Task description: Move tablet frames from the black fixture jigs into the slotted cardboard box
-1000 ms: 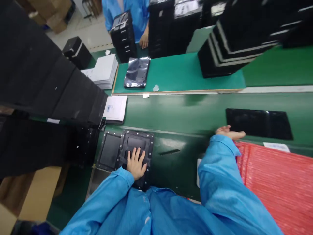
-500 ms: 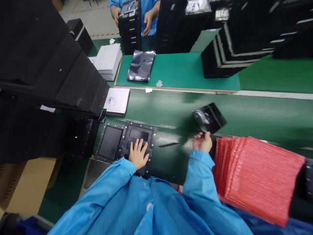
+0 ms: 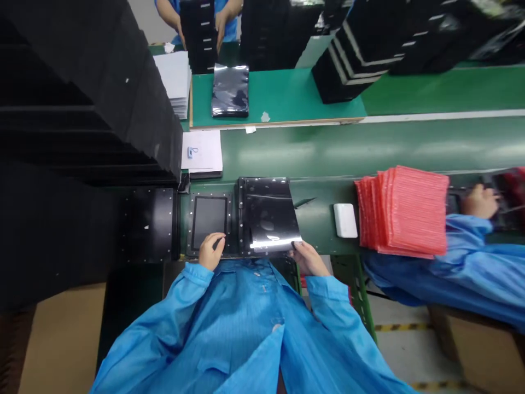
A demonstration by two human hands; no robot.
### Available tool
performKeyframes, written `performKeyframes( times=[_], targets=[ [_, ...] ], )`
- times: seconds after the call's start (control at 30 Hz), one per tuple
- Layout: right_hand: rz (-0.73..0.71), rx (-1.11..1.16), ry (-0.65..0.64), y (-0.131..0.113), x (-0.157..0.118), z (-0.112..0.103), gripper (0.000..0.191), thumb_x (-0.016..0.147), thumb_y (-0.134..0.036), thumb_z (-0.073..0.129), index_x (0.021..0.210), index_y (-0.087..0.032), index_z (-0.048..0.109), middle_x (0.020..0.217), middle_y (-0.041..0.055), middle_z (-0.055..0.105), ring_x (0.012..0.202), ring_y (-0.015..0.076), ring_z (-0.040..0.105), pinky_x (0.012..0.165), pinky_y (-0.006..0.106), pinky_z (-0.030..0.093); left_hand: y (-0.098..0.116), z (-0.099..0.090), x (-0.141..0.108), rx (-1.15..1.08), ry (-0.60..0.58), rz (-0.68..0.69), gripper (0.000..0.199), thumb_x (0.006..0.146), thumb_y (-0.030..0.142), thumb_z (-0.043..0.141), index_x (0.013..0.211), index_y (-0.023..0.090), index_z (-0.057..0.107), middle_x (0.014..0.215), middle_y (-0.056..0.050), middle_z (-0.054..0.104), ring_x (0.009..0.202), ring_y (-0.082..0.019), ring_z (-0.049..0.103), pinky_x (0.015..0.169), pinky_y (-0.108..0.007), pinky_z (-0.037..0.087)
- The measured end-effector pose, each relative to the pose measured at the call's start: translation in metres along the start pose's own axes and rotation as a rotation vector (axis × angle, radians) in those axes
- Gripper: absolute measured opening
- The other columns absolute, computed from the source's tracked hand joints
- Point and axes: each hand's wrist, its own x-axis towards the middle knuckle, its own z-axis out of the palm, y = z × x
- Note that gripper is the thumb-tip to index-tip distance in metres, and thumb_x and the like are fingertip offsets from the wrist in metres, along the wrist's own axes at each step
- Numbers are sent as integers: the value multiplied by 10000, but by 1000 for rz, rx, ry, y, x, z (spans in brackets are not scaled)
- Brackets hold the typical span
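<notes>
My right hand (image 3: 310, 259) pinches the lower right corner of a glossy black plastic sheet (image 3: 273, 216). The sheet covers most of a black panel (image 3: 241, 241) with a screw-studded border, whose left edge still shows. My left hand (image 3: 212, 251) is curled, thumb and fingertips close together with nothing visible in them. It rests at the lower edge of a second black framed panel (image 3: 210, 213), just left of the sheet. A thin black strip (image 3: 305, 202) lies right of the sheet.
Red bubble-wrap pouches (image 3: 418, 213) are stacked at the right beside a white box-like device (image 3: 345, 220). Tall black stacks (image 3: 151, 120) crowd the left. Papers (image 3: 203, 150) and glossy black sheets (image 3: 230, 90) lie farther back. Co-workers' hands show at the back and far right.
The black sheet came left in my right hand, from mid-air onto the panel. My left hand left that panel, moved left and curled. The view shifted right.
</notes>
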Motion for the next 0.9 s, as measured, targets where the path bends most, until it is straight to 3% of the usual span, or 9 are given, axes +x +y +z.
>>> performKeyframes(
  times=[0.13,0.33,0.43,0.57,0.63,0.7,0.8,0.9],
  targets=[
    [51,-115,103,9,1,12,523,455,-615,822,683,-198,605,607,-20,562,555,120,511,558,272,463,-21,-14,-10,-32,-117,11,253,874,298,470,913,179,690,955,-82,709,935,-199,659,868,-343,532],
    [79,-274,90,22,-9,10,581,464,-720,755,683,-208,587,600,6,591,550,166,554,575,328,490,-30,-12,-23,-4,-294,16,231,866,300,504,944,192,693,986,-79,709,966,-208,659,895,-355,532],
    [-38,-624,152,19,-9,6,541,588,-755,656,630,-225,558,592,29,577,592,209,568,601,352,483,-30,-1,-20,24,-362,5,301,862,349,529,1080,189,662,1100,-95,685,1056,-226,632,960,-390,504],
    [-307,-1061,348,11,9,4,490,654,-688,662,550,-240,493,692,78,589,798,273,592,783,408,476,-26,27,-3,42,-407,2,617,801,440,616,1330,150,488,1361,-152,529,1278,-280,486,1081,-460,398],
    [-437,-1044,419,17,20,3,469,635,-696,672,680,-238,584,913,117,631,951,305,581,895,449,454,-23,47,5,22,-408,-2,774,764,445,655,1407,118,372,1442,-186,427,1354,-299,392,1120,-477,341],
    [-483,-875,450,33,25,1,611,663,-717,629,1015,-218,628,1204,143,578,1136,315,527,1004,472,407,-23,65,6,-21,-381,-22,857,761,420,659,1450,96,266,1481,-210,354,1392,-296,332,1143,-469,303],
    [-354,-579,384,69,18,-4,774,782,-694,492,1390,-222,407,1450,115,411,1336,268,389,1117,455,306,-27,85,-7,-66,-325,-85,796,832,362,572,1474,106,177,1509,-206,300,1415,-255,295,1157,-431,285],
    [-265,-426,254,86,14,-15,748,825,-627,468,1455,-249,327,1504,69,352,1403,237,295,1157,430,247,-28,94,-14,-5,-271,-124,765,857,304,528,1487,124,133,1520,-186,290,1428,-235,266,1157,-415,286]
  ],
)
